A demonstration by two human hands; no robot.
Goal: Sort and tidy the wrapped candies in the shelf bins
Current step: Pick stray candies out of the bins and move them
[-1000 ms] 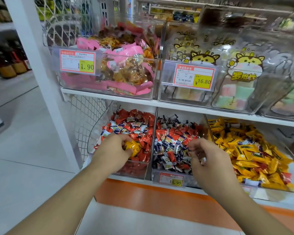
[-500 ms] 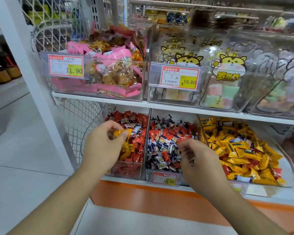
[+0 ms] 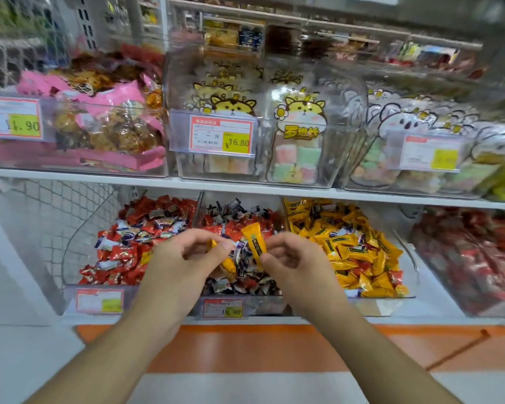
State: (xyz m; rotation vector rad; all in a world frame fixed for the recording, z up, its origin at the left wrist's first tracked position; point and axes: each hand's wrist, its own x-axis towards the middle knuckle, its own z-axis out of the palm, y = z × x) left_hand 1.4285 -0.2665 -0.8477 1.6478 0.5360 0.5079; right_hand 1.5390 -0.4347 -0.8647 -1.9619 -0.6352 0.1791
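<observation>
Candies in yellow wrappers sit pinched in both hands above the middle bin [image 3: 239,304] at the shelf's front edge: the right hand [image 3: 292,263] fingers grasp one yellow candy [image 3: 254,243], the left hand [image 3: 184,258] fingers another candy [image 3: 226,262]. Likely strays, bound for the yellow bin [image 3: 403,275] alongside.

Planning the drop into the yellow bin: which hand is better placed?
Right hand, probably: it pinches a yellow candy and is nearer the yellow-candy bin than the left hand.

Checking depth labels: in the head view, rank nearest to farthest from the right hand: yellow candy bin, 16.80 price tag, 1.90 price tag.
From the right hand:
1. Yellow candy bin, lower shelf, just to its right.
2. 16.80 price tag, upper shelf, above and slightly left.
3. 1.90 price tag, upper shelf, far left.
</observation>
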